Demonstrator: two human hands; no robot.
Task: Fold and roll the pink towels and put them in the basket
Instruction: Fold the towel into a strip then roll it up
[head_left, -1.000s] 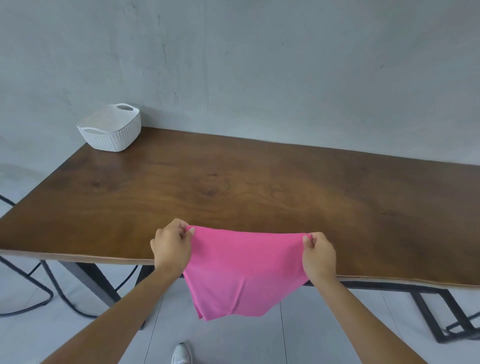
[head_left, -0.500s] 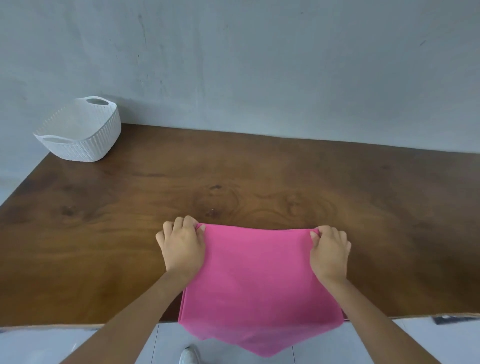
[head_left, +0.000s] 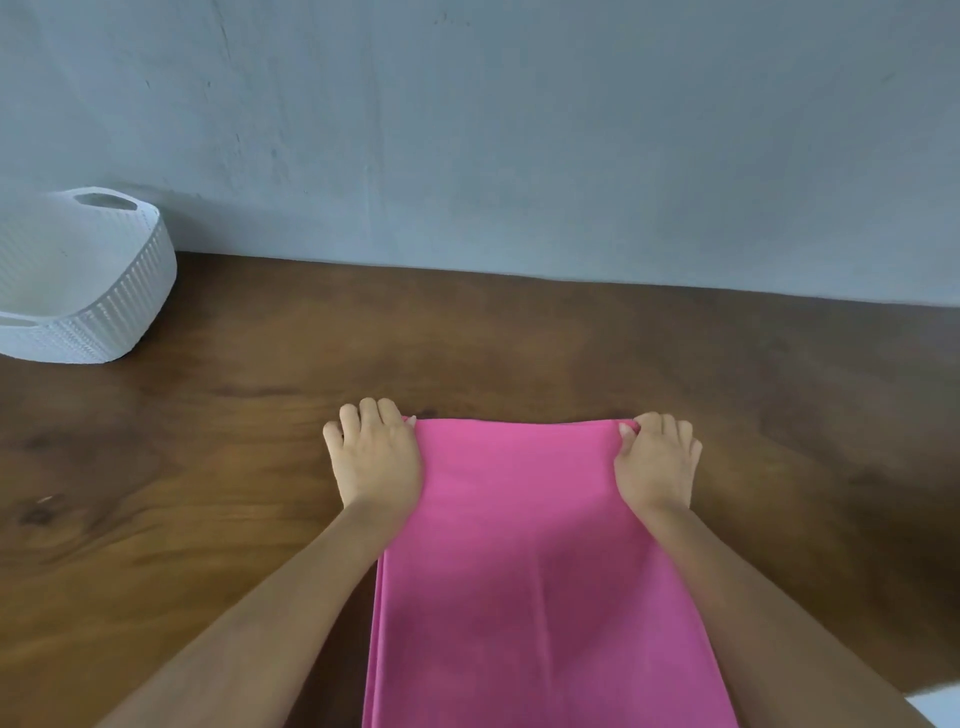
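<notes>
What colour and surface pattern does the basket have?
White, with a ribbed woven-look texture on the basket wall; seen in the head view.

Left hand, right hand: curled, palms down.

Dark brown wooden table, grain and knots showing, far edge against a grey wall. White ribbed basket standing at its far left corner. Well right of the basket and nearer, a pink towel lying flat in layers on the wood. Far corners pinched by left hand and right hand, both resting on the tabletop.
</notes>
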